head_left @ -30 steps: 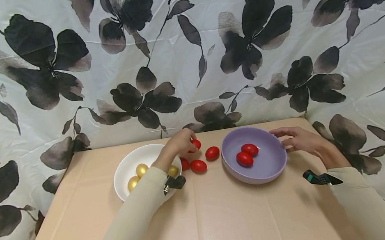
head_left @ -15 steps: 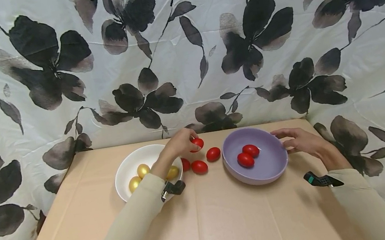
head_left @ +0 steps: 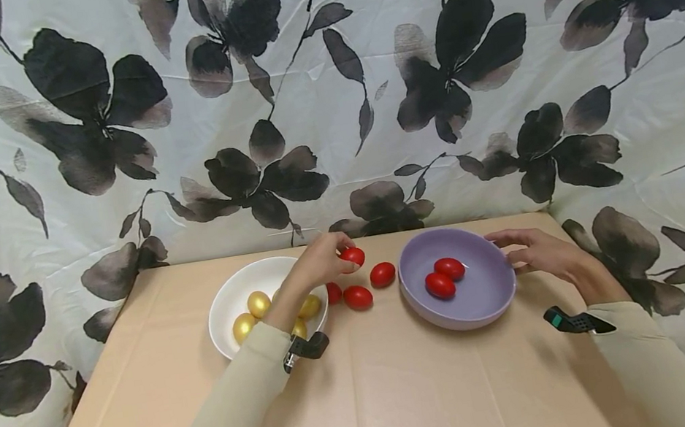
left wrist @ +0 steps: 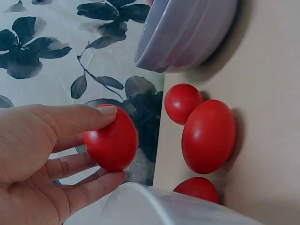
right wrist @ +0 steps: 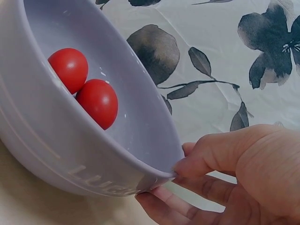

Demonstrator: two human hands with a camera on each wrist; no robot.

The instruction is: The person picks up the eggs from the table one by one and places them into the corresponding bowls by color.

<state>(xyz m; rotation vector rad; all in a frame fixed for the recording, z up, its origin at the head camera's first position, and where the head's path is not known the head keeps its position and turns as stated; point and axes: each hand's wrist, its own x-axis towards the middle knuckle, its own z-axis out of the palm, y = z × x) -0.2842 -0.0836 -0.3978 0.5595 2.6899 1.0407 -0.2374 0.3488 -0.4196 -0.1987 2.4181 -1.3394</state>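
Note:
My left hand (head_left: 318, 260) pinches a red egg (left wrist: 114, 139) between thumb and fingertips, just past the right side of a white bowl (head_left: 221, 305). Several gold eggs (head_left: 243, 327) lie in that bowl, partly hidden by my left forearm. On the table between the two bowls rest 3 more red eggs (head_left: 358, 298), one partly behind the white bowl's rim. My right hand (head_left: 548, 256) holds the right rim of a purple bowl (head_left: 488, 295), thumb at the edge and fingers against the outer wall. Two red eggs (right wrist: 98, 104) touch each other inside it.
A light tan table (head_left: 409, 395) carries both bowls near its far edge. Directly behind hangs a white cloth (head_left: 357, 130) with dark flower prints. Black wrist cameras sit on both my sleeves.
My left wrist has drawn slightly back toward me, uncovering more gold eggs, while the pinched red egg shows a little more. The right hand stays on the purple bowl. The head view shifts slightly.

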